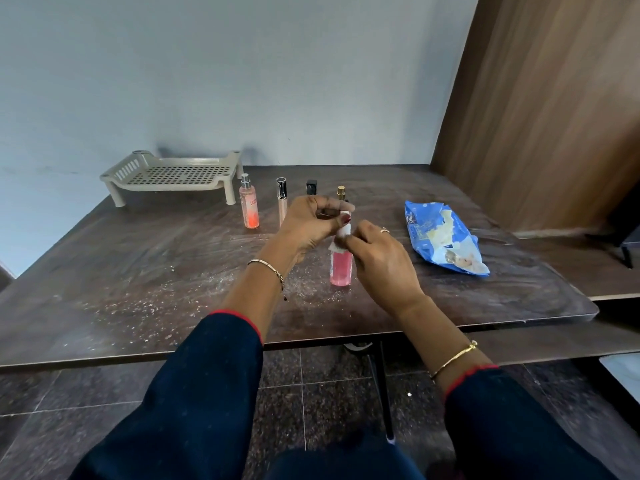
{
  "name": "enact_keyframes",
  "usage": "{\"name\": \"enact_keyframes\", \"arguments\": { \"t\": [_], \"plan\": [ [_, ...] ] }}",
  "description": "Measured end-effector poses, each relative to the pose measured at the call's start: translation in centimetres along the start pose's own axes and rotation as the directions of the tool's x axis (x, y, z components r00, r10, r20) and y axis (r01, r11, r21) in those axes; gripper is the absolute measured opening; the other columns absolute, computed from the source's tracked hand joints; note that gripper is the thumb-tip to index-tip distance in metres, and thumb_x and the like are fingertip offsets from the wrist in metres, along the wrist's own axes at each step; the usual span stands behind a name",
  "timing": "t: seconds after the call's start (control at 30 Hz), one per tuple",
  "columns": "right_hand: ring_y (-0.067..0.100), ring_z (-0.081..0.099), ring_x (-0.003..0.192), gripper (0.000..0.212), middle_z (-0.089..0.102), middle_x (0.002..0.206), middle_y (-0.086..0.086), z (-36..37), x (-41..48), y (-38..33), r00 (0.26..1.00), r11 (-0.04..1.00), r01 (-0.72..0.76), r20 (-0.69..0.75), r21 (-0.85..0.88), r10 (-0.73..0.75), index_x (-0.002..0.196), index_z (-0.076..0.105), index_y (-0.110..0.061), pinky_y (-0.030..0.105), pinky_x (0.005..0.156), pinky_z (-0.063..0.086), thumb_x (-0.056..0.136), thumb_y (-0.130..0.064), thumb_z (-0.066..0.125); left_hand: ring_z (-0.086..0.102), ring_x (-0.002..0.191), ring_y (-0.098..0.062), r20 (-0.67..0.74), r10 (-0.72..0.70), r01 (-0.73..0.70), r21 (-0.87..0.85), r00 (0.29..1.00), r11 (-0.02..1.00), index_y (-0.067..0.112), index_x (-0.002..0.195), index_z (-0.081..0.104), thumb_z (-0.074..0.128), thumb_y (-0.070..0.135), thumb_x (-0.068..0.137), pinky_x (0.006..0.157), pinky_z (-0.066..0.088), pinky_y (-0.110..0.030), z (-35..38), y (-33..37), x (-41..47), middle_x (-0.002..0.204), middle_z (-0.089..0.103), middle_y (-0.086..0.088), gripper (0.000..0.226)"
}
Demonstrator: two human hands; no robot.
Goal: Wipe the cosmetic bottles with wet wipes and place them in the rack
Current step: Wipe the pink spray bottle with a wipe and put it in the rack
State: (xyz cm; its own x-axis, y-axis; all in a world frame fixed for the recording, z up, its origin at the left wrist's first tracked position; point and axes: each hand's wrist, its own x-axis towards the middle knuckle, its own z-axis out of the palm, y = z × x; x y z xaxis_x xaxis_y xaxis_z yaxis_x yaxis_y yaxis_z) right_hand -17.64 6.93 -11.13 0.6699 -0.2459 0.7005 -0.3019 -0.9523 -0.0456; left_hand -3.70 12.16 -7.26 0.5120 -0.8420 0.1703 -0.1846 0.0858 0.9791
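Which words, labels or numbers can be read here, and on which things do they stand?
"EV": red letters on the orange-pink spray bottle; the rest is blurred.
On the blue wipes packet, print too blurred to read.
On the held pink bottle, no text visible.

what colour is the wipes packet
The wipes packet is blue and white, head view.
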Motion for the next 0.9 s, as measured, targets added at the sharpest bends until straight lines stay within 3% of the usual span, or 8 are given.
{"name": "enact_keyframes", "arguments": {
  "t": [0.17,0.33,0.43,0.57,0.73,0.83,0.9],
  "plan": [
    [0.03,0.056,0.068,0.032,0.058,0.093,0.006,0.7,-1.8,-0.3,0.984,0.999,0.052,0.173,-0.01,-0.049,0.096,0.066,-0.012,0.033,0.044,0.044,0.068,0.003,0.071,0.064,0.082,-0.013,-0.009,-0.026,0.025,-0.03,1.0,0.999,0.009,0.094,0.071,0.068,-0.002,0.081,0.08,0.056,-0.031,0.0,0.0,0.1,0.084,0.069,0.0,0.017],
    [0.029,0.056,0.063,0.022,0.057,0.085,0.004,1.2,-2.9,-0.7,0.977,0.999,0.037,0.208,0.011,-0.039,0.091,0.069,-0.012,0.037,0.04,0.047,0.072,-0.002,0.072,0.064,0.081,-0.012,0.005,-0.04,0.041,-0.05,0.999,0.998,0.006,0.099,0.07,0.067,-0.001,0.083,0.081,0.056,-0.032,-0.3,-0.2,0.4,0.083,0.069,0.0,0.017],
    [0.025,0.057,0.058,0.025,0.059,0.081,0.0,1.0,-2.9,-0.9,0.975,0.999,0.041,0.219,0.009,-0.042,0.084,0.073,-0.017,0.031,0.036,0.043,0.065,-0.001,0.078,0.064,0.081,-0.012,0.031,-0.04,0.042,-0.06,0.999,0.997,0.01,0.092,0.07,0.066,-0.001,0.083,0.08,0.055,-0.033,-0.5,-0.3,0.5,0.086,0.069,-0.002,0.014],
    [0.019,0.061,0.06,0.026,0.062,0.08,-0.006,0.3,-3.1,-0.9,0.972,1.0,0.029,0.233,0.011,-0.03,0.082,0.075,-0.024,0.025,0.039,0.042,0.063,-0.008,0.083,0.065,0.075,-0.007,0.053,-0.013,0.014,-0.018,0.999,1.0,-0.002,0.101,0.067,0.064,-0.007,0.083,0.072,0.058,-0.023,-1.1,-0.1,0.6,0.089,0.069,-0.004,0.019],
    [0.023,0.062,0.069,0.02,0.064,0.079,-0.004,-0.2,-2.6,-0.2,0.982,1.0,-0.01,0.191,0.012,0.008,0.08,0.074,-0.021,0.03,0.059,0.046,0.066,-0.007,0.076,0.066,0.077,-0.01,0.044,-0.02,0.021,-0.035,0.999,0.999,-0.009,0.107,0.064,0.063,-0.009,0.083,0.072,0.058,-0.022,-1.6,0.2,0.2,0.091,0.069,-0.006,0.025],
    [0.024,0.057,0.071,0.017,0.058,0.082,0.003,-0.7,-1.1,0.1,0.98,0.977,-0.196,0.035,0.089,0.194,0.088,0.072,-0.013,0.03,0.057,0.044,0.078,-0.001,0.067,0.065,0.079,-0.012,0.036,-0.038,0.039,-0.048,0.999,0.998,-0.01,0.108,0.063,0.062,-0.011,0.083,0.072,0.058,-0.022,-1.7,0.3,0.2,0.09,0.068,-0.007,0.026],
    [0.022,0.057,0.072,0.016,0.058,0.085,0.004,-1.0,0.3,0.4,0.968,0.96,-0.234,-0.057,0.153,0.245,0.091,0.072,-0.01,0.03,0.058,0.045,0.082,0.001,0.064,0.065,0.076,-0.011,0.036,-0.032,0.034,-0.045,0.999,0.998,-0.01,0.108,0.063,0.062,-0.011,0.083,0.07,0.058,-0.022,-1.7,0.3,0.2,0.088,0.068,-0.007,0.025]
  ]
}}
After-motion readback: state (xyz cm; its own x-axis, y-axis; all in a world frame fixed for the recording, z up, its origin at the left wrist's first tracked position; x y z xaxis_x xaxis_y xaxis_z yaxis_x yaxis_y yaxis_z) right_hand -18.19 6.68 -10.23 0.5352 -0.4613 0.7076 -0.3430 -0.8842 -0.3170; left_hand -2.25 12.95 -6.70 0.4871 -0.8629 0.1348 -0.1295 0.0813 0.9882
